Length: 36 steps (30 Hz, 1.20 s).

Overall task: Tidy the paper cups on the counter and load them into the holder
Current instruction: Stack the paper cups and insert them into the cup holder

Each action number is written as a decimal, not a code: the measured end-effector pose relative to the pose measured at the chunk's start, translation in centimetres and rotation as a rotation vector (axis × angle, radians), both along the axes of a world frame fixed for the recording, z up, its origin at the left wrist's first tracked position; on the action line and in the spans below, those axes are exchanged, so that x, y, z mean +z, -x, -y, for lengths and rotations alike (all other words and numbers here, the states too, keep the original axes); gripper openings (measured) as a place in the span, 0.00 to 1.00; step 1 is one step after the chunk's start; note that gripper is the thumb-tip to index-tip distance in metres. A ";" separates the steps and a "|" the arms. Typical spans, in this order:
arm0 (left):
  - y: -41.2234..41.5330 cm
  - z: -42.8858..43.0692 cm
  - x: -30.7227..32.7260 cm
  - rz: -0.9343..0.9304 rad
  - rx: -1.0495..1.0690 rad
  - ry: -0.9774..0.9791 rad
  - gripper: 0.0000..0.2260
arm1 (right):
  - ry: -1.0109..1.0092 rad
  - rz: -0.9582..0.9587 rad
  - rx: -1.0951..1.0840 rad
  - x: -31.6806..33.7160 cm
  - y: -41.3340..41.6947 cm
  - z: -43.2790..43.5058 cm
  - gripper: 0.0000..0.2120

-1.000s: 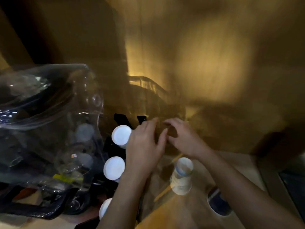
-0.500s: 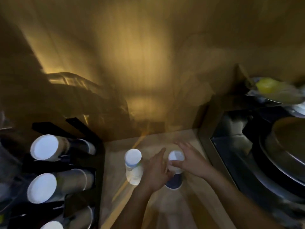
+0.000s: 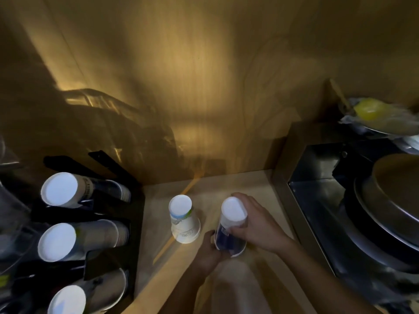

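Two upside-down stacks of paper cups stand on the wooden counter (image 3: 256, 184). The white-and-green stack (image 3: 183, 219) stands free at the middle. Both hands hold the blue-and-white stack (image 3: 230, 225) to its right: my right hand (image 3: 256, 220) wraps its upper part from the right, and my left hand (image 3: 209, 251) grips its base from below left. The black cup holder (image 3: 136, 214) sits at the left with three stacks lying in its slots, white bottoms facing me: a top stack (image 3: 61, 189), a middle stack (image 3: 59, 242) and a lower stack (image 3: 68, 300).
A wooden back wall closes the counter behind. To the right a raised wooden edge (image 3: 282, 189) borders a dark metal sink holding a large round pan (image 3: 390, 196). A dish with something yellow (image 3: 371, 112) sits at the far right. Clear plastic lies at the far left.
The view has swung right from the holder to the counter. Both hands left the holder, came down to the blue-and-white stack and closed on it; the left hand has dropped to its base.
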<state>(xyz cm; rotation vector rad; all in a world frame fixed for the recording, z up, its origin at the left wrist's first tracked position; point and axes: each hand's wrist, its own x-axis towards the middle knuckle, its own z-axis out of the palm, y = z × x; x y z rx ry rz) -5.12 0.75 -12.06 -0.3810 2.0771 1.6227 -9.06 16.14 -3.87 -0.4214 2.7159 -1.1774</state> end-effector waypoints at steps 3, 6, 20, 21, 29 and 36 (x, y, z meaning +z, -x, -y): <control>0.0 1.1 2.2 -0.030 0.065 -0.144 0.30 | 0.056 -0.091 0.008 2.1 0.7 0.7 0.35; 0.0 2.4 4.8 -0.089 0.152 -0.225 0.22 | 0.162 -0.171 0.022 4.8 1.1 1.6 0.36; -3.3 10.8 19.5 -0.469 0.589 -0.402 0.17 | 0.604 -0.520 0.265 16.0 1.8 10.9 0.33; -3.6 11.5 20.4 -0.495 0.624 -0.411 0.17 | 0.619 -0.552 0.285 16.8 1.7 11.7 0.33; -5.6 16.3 23.8 -0.645 0.888 -0.299 0.18 | 0.595 -0.623 0.431 20.6 0.0 18.6 0.35; -5.8 19.6 22.2 -0.569 1.014 -0.252 0.21 | 0.516 -0.553 0.489 20.1 -0.8 24.0 0.35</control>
